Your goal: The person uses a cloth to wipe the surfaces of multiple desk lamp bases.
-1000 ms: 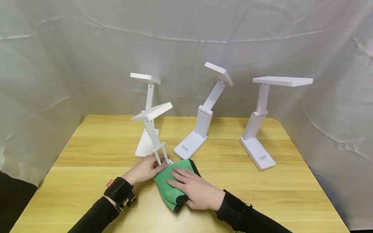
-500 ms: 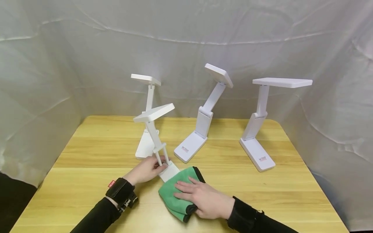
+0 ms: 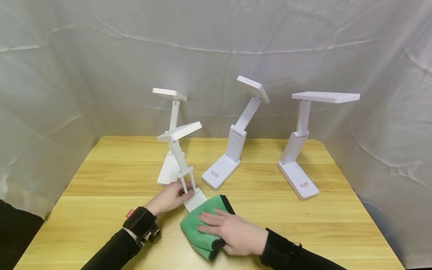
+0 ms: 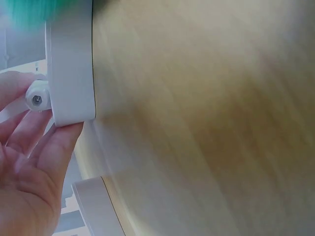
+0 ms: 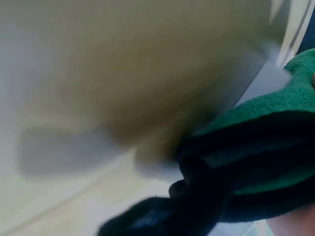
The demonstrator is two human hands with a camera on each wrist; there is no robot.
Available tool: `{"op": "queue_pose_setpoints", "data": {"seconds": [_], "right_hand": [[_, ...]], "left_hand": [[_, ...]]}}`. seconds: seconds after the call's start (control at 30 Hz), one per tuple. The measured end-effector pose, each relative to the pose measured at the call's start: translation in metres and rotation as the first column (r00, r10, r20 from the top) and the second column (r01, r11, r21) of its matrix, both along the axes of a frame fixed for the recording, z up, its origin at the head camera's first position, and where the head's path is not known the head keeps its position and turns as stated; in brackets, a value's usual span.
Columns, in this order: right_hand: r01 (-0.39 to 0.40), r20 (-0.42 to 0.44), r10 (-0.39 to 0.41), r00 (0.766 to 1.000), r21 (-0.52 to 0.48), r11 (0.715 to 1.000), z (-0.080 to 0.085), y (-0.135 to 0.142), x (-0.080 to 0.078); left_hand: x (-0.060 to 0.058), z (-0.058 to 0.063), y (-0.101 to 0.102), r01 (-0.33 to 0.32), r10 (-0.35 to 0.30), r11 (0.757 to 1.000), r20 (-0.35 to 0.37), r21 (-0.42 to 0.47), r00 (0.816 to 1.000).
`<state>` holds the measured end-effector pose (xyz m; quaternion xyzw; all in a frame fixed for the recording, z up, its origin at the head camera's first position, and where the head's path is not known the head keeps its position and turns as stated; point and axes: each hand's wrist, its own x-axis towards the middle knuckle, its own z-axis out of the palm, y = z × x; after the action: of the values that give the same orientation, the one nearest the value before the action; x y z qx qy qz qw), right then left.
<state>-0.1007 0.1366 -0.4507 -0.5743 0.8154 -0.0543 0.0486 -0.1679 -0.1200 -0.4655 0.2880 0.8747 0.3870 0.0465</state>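
The nearest white folding desk lamp (image 3: 195,201) stands left of centre, its head tilted up. My left hand (image 3: 171,197) grips the rear of its base beside the hinge, thumb on top. From the left wrist view, the fingers (image 4: 61,147) reach the base's end, close to a hinge with a screw (image 4: 37,100). A folded green cloth with black edging (image 3: 199,225) covers the front of that base. My right hand (image 3: 234,233) lies on the cloth with fingers extended, pressing it down; its thumb is hidden. The right wrist view shows the cloth's stacked black edges (image 5: 246,152).
Three more white desk lamps stand behind: one back left (image 3: 168,170), partly hidden by the near lamp, one in the middle (image 3: 221,171), one at the right (image 3: 298,179). The wooden table (image 3: 270,210) ends at a grey fabric backdrop (image 3: 216,56).
My right hand has slid the cloth toward the front right, uncovering the rear part of the lamp's base, then shifted slightly back left. My left hand keeps its grip.
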Motion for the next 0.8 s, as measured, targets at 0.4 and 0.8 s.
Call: {"op": "queue_pose_setpoints", "data": {"seconds": [0.4, 0.8], "right_hand": [[0.056, 0.003, -0.056, 0.998, 0.0, 0.998, 0.001, -0.022, -0.028], [-0.018, -0.02, 0.018, 1.0, -0.012, 1.0, 0.002, -0.005, -0.006]], "left_hand": [[-0.005, 0.008, 0.006, 0.011, -0.011, 1.0, -0.008, 0.021, 1.0], [-0.013, 0.018, 0.007, -0.059, 0.058, 0.998, 0.087, 0.002, 0.994]]}}
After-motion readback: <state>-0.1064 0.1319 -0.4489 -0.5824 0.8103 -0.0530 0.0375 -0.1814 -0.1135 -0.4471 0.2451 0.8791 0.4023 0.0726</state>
